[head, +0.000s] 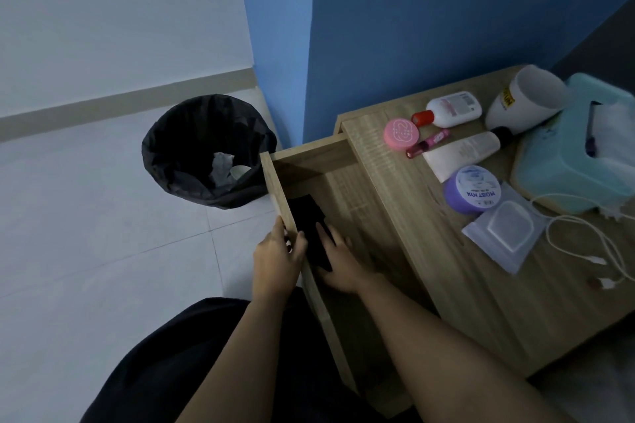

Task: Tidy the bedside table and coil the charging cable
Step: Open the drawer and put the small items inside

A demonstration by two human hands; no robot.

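So the charging cable (584,240) is lying loose and uncoiled on the right side of the bedside table (481,285). It's just beside the teal tissue box (563,168) and the clear pouch (505,233), and its plugs are flopped toward the near edge. Nobody's touching it, and both hands are well apart from it, over at the drawer (350,203) on the left.

The drawer is pulled right out. The left hand (278,257) has its fingers curled over the top edge of the front panel, my guess is to keep the drawer from sliding while stuff goes in. The right hand (335,261) is down inside with its fingers laid out pretty straight on a flat black thing (305,216). That could be a phone or a wallet, it's too dark to say. It looks more like pressing or sliding the thing against the front wall than gripping it, though I can't see what the thumb is doing.

The top is cluttered with a purple jar (472,191), a white tube (460,154), a pink compact (401,133), a lotion bottle (450,108) and a tipped white cup (525,99). A lined bin (192,148) sits on the floor just past the drawer.

I reckon the cable comes later, since the hand has to cross the whole tabletop to get there.
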